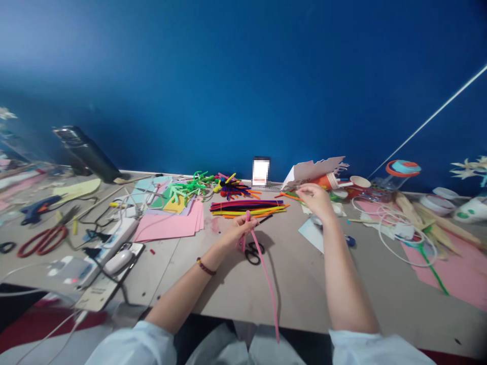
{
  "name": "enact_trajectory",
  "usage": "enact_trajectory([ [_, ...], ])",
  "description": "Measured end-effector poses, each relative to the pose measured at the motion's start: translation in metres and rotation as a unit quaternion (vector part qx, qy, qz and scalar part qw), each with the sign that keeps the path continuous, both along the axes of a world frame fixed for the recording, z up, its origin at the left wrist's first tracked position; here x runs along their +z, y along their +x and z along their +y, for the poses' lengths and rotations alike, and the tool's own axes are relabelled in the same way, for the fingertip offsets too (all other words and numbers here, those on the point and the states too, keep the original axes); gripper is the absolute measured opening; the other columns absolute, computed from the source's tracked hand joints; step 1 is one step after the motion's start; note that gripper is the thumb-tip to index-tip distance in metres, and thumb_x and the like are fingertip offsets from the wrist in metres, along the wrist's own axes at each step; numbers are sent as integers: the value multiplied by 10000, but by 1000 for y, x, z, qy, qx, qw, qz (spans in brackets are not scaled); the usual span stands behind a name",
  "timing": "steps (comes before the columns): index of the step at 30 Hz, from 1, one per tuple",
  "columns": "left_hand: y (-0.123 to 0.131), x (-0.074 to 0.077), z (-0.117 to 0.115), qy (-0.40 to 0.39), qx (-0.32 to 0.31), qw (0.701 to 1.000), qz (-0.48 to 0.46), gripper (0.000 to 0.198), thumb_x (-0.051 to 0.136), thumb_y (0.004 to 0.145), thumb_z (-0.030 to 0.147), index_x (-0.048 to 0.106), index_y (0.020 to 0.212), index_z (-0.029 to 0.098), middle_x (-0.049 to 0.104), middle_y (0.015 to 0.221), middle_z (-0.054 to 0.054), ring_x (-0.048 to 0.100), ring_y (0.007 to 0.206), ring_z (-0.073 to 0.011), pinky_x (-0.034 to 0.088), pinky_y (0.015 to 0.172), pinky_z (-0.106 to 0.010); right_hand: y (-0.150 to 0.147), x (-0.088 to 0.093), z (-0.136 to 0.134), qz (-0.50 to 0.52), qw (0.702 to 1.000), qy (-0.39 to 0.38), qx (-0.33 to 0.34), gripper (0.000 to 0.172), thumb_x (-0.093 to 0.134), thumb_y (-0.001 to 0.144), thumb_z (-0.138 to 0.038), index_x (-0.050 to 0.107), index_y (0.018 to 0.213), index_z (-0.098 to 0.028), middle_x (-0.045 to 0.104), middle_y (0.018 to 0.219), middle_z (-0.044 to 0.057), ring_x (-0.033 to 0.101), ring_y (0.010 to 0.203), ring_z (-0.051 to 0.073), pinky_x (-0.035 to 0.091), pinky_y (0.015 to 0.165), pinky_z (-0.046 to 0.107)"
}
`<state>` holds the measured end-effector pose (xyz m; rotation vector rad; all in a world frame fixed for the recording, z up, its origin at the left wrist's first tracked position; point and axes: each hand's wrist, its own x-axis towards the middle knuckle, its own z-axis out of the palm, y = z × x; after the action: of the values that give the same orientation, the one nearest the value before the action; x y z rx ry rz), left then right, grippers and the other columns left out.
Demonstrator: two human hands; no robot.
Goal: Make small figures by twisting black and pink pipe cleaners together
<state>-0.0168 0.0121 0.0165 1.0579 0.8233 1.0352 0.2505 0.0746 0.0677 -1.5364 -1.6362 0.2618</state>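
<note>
Over the middle of the bench (304,289), my left hand (236,232) is clamped on a pink pipe cleaner (267,278) and my right hand (316,198) is out by the pile.

I read this as the picking-and-shaping step: the pink stem runs from the pinch down toward my lap, passing just beside the black scissors (253,252). The right hand's fingers curl near the orange end of the pipe cleaner bundle (247,207); I cannot tell if they grip anything. A next move calls for a fine pinch on one strand only.
</note>
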Motion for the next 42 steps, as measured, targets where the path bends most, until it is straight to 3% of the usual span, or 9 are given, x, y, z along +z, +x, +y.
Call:
enact_trajectory([
  [6, 2, 11, -9, 50, -25, 996, 75, 330, 684, 690, 464, 682, 734, 137, 468, 537, 18, 350, 484, -72, 246, 458, -206, 29, -17, 6, -134, 986, -10, -103, 216, 613, 692, -395, 685, 738, -196, 650, 1084, 133, 592, 990, 297, 446, 855, 395],
  [9, 3, 13, -13, 68, -29, 992, 101, 309, 679, 695, 446, 689, 717, 138, 511, 583, 0, 391, 524, -86, 276, 484, -206, 30, -21, 8, -162, 980, -42, -105, 349, 657, 647, -346, 682, 947, -168, 520, 1301, 155, 504, 1155, 343, 413, 923, 435],
  [13, 4, 10, -13, 99, -19, 988, 113, 272, 674, 707, 410, 696, 714, 139, 533, 617, -14, 428, 572, -103, 319, 535, -216, 23, -15, 6, -133, 988, -61, -57, 225, 605, 719, -390, 694, 751, -186, 623, 1141, 139, 570, 1066, 316, 419, 932, 436],
  [17, 3, 6, -13, 116, -38, 985, 119, 292, 638, 743, 424, 695, 736, 138, 510, 602, -9, 409, 540, -92, 295, 500, -209, 3, -3, -2, -85, 996, -27, 33, 447, 636, 706, -320, 617, 1130, -179, 466, 1361, 135, 423, 1261, 308, 341, 1035, 438],
  [20, 2, 6, -14, 107, -72, 986, 103, 307, 626, 752, 439, 697, 758, 140, 506, 591, -10, 403, 520, -89, 280, 472, -204, -22, 10, -14, -17, 983, -88, 163, 465, 559, 780, -278, 540, 1241, -222, 539, 1298, 95, 512, 1184, 234, 387, 1012, 399],
  [24, -1, 5, -13, 70, -136, 986, 67, 319, 636, 739, 449, 702, 754, 137, 541, 592, -30, 417, 495, -88, 277, 449, -207, -59, 27, -36, 77, 886, -199, 412, 478, 537, 801, -240, 505, 1276, -272, 561, 1284, 61, 577, 1091, 190, 475, 907, 342],
  [28, -2, -4, -8, 27, -189, 982, 8, 336, 654, 713, 442, 708, 728, 111, 579, 601, -63, 451, 488, -93, 279, 443, -210, -85, 29, -46, 74, 816, -283, 499, 433, 620, 775, -313, 577, 1202, -256, 662, 1089, 51, 631, 936, 182, 510, 786, 294],
  [34, -3, -8, -3, -16, -219, 974, -59, 340, 619, 699, 414, 684, 717, 81, 555, 565, -53, 389, 397, -69, 230, 396, -215, -91, 18, -38, 102, 865, -239, 429, 242, 694, 702, -394, 697, 748, -157, 667, 736, 40, 601, 684, 154, 466, 638, 261],
  [42, -5, -3, -1, -35, -210, 960, -181, 249, 600, 692, 318, 653, 696, 75, 508, 566, -37, 397, 410, -64, 233, 411, -211, -41, 12, -16, 100, 963, -152, 200, 246, 664, 695, -409, 697, 752, -173, 678, 704, 34, 586, 643, 164, 430, 604, 275],
])
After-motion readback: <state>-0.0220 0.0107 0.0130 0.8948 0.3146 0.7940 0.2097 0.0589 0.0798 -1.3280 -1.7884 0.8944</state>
